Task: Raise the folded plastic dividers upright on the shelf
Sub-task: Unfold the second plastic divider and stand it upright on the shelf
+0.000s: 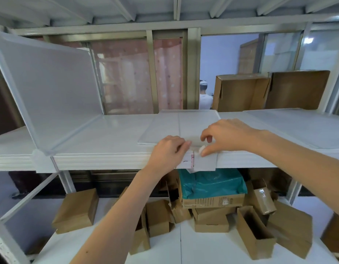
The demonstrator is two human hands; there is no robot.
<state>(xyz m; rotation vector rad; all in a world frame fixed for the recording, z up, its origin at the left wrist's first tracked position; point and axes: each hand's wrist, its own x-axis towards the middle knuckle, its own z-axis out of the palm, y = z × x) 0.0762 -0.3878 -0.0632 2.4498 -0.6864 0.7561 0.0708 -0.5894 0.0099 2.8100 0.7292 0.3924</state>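
I am reaching both bare arms forward and a little upward to the front edge of the white metal shelf. My left hand is resting with its back toward me, the fingers curled over the edge, and they are pressing on a small white paper label that is hanging down over the shelf's front. My right hand is coming from the right side with the wrist bent, the palm facing down. Its thumb and forefinger are pinching a small white piece at the top of the label, while the other fingers are bent loosely above the shelf.

Just behind my hands, a flat translucent white plastic divider is lying folded down on the shelf, and its near edge is close to my fingers. Another flat translucent white panel is lying on the shelf at the right. At the left, a tall translucent white plastic divider is standing, leaning a little, with its lower corner held in a white plastic corner clip at the shelf's edge.

On the lower shelf, brown cardboard boxes are lying around.
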